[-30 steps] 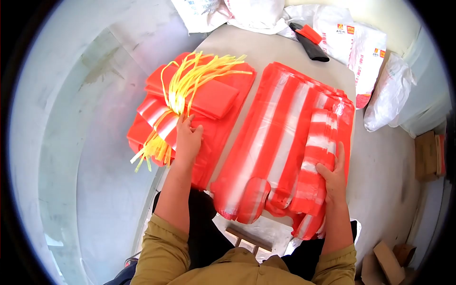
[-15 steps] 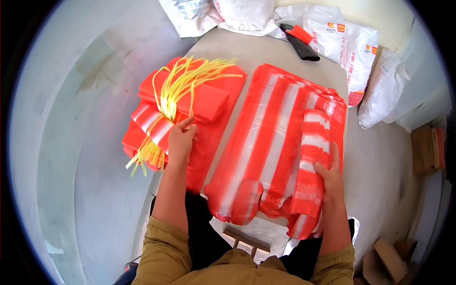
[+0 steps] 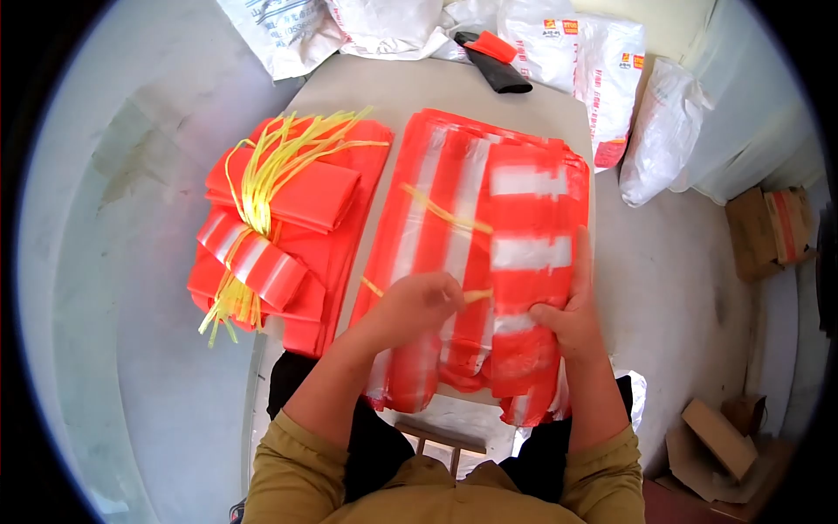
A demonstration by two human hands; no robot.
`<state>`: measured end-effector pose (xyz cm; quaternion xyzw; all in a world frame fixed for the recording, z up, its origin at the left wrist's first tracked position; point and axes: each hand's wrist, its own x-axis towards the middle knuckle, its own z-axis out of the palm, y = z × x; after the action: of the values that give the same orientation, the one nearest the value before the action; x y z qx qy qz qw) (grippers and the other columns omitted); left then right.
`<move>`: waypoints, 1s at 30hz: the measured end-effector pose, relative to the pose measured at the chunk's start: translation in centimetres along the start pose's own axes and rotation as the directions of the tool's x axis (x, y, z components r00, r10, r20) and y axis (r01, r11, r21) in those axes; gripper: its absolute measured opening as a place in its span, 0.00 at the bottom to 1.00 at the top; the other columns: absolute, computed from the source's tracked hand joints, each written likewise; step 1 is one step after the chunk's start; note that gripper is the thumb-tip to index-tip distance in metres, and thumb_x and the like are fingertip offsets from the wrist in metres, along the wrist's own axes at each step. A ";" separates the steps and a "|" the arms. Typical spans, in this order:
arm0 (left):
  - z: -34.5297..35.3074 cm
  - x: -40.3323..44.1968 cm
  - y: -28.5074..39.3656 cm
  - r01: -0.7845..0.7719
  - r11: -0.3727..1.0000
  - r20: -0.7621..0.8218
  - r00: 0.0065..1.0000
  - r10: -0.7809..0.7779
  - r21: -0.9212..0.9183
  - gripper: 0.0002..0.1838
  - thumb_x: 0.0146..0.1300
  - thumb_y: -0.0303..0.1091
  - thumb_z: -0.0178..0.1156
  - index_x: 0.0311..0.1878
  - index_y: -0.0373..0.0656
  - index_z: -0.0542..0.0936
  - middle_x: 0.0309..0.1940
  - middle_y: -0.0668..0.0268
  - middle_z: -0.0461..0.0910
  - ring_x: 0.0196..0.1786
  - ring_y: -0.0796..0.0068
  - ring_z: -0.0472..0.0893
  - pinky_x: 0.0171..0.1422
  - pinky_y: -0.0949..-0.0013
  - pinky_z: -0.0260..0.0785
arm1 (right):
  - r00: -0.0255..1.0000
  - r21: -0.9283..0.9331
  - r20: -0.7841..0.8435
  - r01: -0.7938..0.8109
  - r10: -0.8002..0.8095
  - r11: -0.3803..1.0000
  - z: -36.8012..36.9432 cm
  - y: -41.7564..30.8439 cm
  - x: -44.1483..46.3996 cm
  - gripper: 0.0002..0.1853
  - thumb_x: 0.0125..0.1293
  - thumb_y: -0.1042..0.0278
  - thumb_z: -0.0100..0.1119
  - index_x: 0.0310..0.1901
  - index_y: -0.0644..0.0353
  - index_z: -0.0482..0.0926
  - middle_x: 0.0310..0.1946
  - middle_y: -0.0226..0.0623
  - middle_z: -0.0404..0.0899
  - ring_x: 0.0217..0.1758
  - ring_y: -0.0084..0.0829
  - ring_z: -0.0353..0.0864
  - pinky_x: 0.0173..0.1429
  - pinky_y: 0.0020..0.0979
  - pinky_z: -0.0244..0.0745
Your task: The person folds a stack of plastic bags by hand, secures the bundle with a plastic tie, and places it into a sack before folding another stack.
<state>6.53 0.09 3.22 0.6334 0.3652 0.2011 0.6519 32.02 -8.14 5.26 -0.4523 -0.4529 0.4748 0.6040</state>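
A stack of red-and-white striped plastic bags [image 3: 410, 210] covers the right part of the table. Along its right side lies a folded roll of striped bags [image 3: 526, 210], and my right hand [image 3: 574, 314] grips its right edge, thumb on top. My left hand [image 3: 419, 306], slightly blurred, is closed over the stack with a yellow plastic strip [image 3: 448, 214] loosely looped by it; one end pokes out of the fingers towards the roll. To the left, a bunch of yellow strips [image 3: 256, 192] rests on red folded bags [image 3: 327, 188], with a striped folded band [image 3: 262, 266] across it.
White printed sacks [image 3: 384, 26] line the table's far edge. A black-and-red item [image 3: 497, 65] lies at the back of the beige table [image 3: 384, 83]. Cardboard boxes [image 3: 755, 240] stand on the floor at right, with opened cardboard [image 3: 716, 445] at lower right.
My left hand has left the yellow bunch and moved right over the striped stack with one strip. The folded roll now lies flatter and wider under my right hand. The whole view has shifted.
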 end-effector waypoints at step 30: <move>3.5 1.0 -0.9 0.080 0.968 -0.254 0.957 -0.141 -0.238 0.44 0.68 0.28 0.63 0.82 0.41 0.50 0.49 0.54 0.86 0.49 0.70 0.86 0.51 0.66 0.78 | 0.965 -0.966 0.220 0.236 0.141 -0.107 -3.4 0.7 0.7 0.03 0.69 0.71 0.62 0.40 0.57 0.84 0.38 0.35 0.84 0.45 0.39 0.82 0.48 0.42 0.80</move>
<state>9.55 -1.62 1.92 0.5007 0.4602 0.2882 0.6742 35.32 -7.72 4.07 -0.6691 -0.7428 0.0106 0.0202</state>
